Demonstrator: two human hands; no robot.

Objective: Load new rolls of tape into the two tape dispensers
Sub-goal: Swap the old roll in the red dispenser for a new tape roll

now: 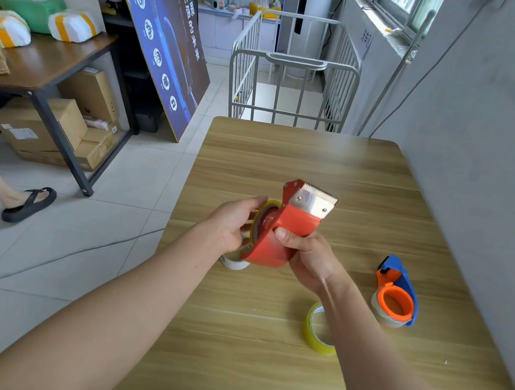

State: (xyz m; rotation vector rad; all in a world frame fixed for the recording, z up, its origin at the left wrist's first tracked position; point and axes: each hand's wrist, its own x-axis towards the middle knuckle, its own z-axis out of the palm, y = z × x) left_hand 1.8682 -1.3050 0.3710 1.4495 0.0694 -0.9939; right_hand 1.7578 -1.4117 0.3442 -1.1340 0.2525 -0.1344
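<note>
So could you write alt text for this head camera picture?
Two bare hands hold a red tape dispenser above a wooden table, the left hand pressing a yellow roll into it. A blue-and-orange dispenser and another yellow tape roll lie nearby.

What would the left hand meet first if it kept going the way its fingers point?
The left hand points rightward at the yellow tape roll seated in the red dispenser. It seems to touch the roll already, so that comes first, though depth is uncertain.
</note>
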